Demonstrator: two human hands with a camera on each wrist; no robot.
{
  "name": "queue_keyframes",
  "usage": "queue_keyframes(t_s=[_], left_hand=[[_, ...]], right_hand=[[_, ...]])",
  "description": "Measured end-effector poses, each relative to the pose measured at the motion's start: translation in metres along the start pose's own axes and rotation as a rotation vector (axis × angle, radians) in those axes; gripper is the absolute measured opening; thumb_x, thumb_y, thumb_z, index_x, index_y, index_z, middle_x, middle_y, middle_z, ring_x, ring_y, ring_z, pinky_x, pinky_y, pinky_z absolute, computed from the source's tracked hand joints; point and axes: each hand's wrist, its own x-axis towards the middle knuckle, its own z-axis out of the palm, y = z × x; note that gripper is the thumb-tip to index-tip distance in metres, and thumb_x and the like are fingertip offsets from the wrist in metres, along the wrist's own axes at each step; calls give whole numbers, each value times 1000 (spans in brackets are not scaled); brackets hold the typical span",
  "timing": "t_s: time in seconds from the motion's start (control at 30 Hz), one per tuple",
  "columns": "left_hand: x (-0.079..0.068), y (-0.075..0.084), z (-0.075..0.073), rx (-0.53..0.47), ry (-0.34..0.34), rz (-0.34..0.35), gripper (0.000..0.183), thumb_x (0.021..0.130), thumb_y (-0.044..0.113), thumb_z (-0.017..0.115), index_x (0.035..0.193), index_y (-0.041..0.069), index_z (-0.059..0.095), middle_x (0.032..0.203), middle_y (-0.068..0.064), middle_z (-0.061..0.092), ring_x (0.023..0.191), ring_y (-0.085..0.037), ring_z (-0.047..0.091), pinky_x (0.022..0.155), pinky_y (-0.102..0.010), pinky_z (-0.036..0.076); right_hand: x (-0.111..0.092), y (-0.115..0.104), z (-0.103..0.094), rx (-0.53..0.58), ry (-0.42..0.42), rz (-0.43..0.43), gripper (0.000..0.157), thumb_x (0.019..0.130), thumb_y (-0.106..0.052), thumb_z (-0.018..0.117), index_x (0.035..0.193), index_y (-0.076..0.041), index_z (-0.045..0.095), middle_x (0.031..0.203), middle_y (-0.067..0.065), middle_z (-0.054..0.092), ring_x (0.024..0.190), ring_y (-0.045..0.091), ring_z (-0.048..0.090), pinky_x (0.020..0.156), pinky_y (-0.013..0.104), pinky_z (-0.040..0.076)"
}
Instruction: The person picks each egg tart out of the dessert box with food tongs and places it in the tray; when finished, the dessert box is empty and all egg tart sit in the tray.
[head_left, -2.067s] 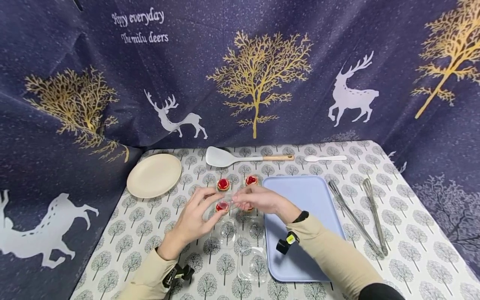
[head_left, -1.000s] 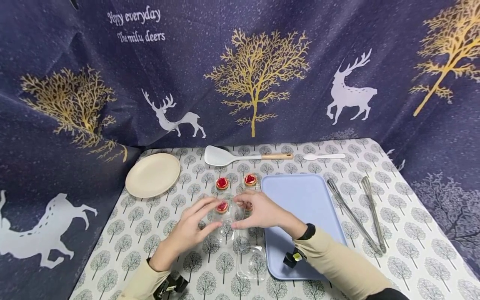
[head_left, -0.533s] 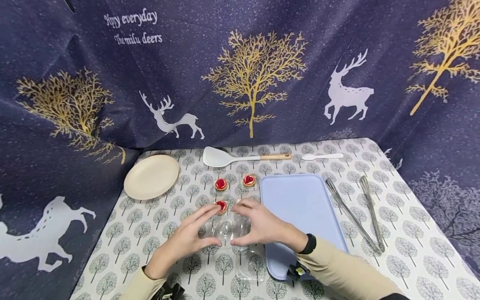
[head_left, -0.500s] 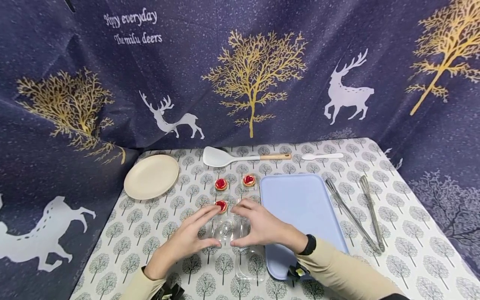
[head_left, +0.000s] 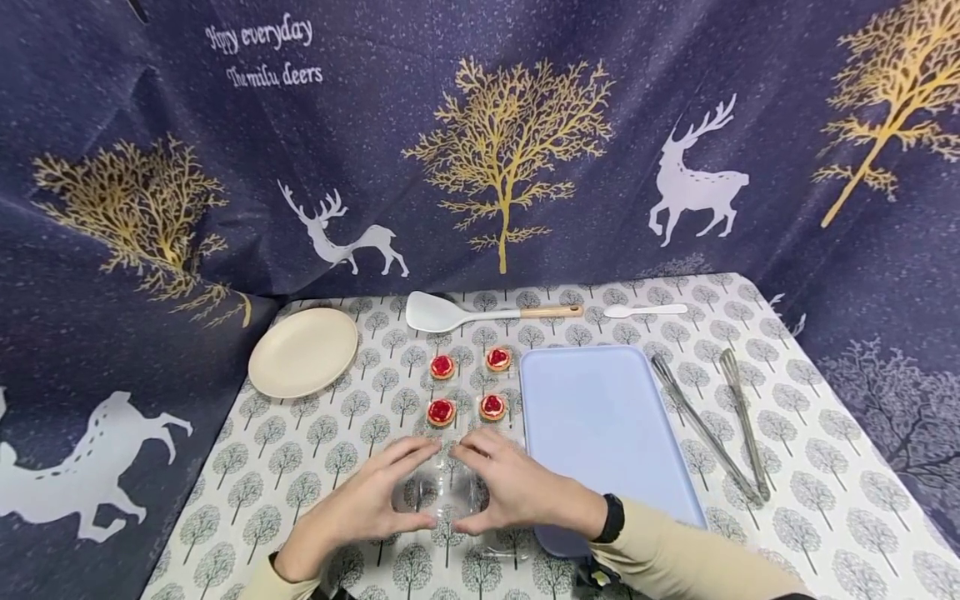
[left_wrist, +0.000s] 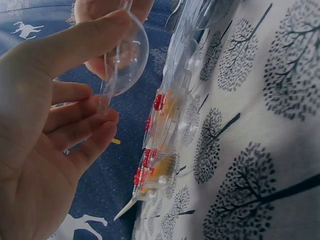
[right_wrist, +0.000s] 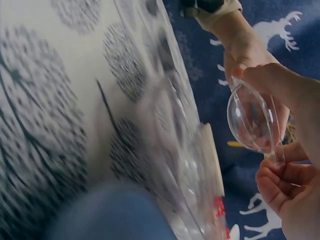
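Note:
A small clear plastic domed lid [head_left: 447, 490] is held between both hands above the table. My left hand [head_left: 367, 502] pinches its left edge between thumb and fingers. On the other side my right hand [head_left: 517, 490] grips the opposite edge the same way. The dome bulges toward the table in the left wrist view, where the lid [left_wrist: 131, 60] shows clearly. Just beyond my fingers sit several red-topped tarts, including a front left tart [head_left: 441, 412], a front right tart [head_left: 492, 407] and a back right tart [head_left: 498, 359]. Clear plastic surrounds them, its outline faint.
To the right lies a light blue tray [head_left: 585, 417], with metal tongs [head_left: 708, 433] beyond it. A beige plate [head_left: 303, 353] is at back left. Along the back are a white spatula [head_left: 438, 314] and a small white spoon [head_left: 645, 311]. More clear plastic [head_left: 504, 552] lies under my right hand.
Both hands have moved from over the front tarts toward me, carrying the domed lid between them. The two front tarts now show fully. The tray and utensils stay put.

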Motion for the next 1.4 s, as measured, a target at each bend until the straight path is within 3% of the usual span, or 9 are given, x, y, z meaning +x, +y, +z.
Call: queue_keyframes(t_s=[0.13, 0.33, 0.67, 0.87, 1.17, 1.4], left_hand=[[-4, 3, 1, -3, -16, 17, 87, 62, 38, 89, 135, 5, 55, 132, -4, 53, 118, -17, 54, 100, -37, 52], [-11, 5, 5, -14, -52, 35, 81, 65, 37, 88, 134, 10, 56, 128, 0, 50, 109, -10, 54, 94, -30, 54], [-20, 8, 12, -5, -112, -11, 77, 66, 39, 87, 132, 17, 56, 128, 3, 49, 110, -6, 51, 94, -29, 54], [-23, 10, 17, 14, -133, -52, 75, 63, 40, 87, 129, 17, 58, 128, 5, 50, 114, -6, 49, 97, -31, 53], [-26, 9, 23, 43, -122, -26, 76, 62, 42, 88, 128, 16, 59, 125, 6, 51, 114, -6, 47, 96, -31, 53], [-27, 9, 25, 78, -151, -52, 78, 63, 44, 86, 129, 15, 58, 126, 4, 53, 117, -7, 48, 99, -34, 52]], right_hand=[[-3, -8, 5, -8, -9, 14, 87, 66, -59, 81, 126, -2, 57, 117, 2, 55, 108, 14, 51, 97, 22, 49], [-7, -19, 10, -4, -40, 56, 86, 66, -59, 81, 129, -6, 56, 116, 2, 53, 104, 12, 48, 91, 19, 49], [-10, -27, 20, -49, -91, 77, 83, 66, -60, 80, 126, -8, 59, 114, 1, 52, 103, 12, 47, 90, 19, 50], [-13, -30, 25, -137, -134, 63, 83, 67, -66, 76, 125, -7, 60, 116, 1, 54, 104, 12, 48, 93, 21, 50], [-15, -31, 31, -184, -113, 38, 83, 64, -67, 77, 120, -9, 63, 108, -1, 53, 96, 10, 45, 82, 17, 47], [-16, -30, 34, -211, -118, 23, 82, 64, -70, 75, 119, -10, 64, 105, -2, 54, 93, 10, 43, 79, 18, 44]])
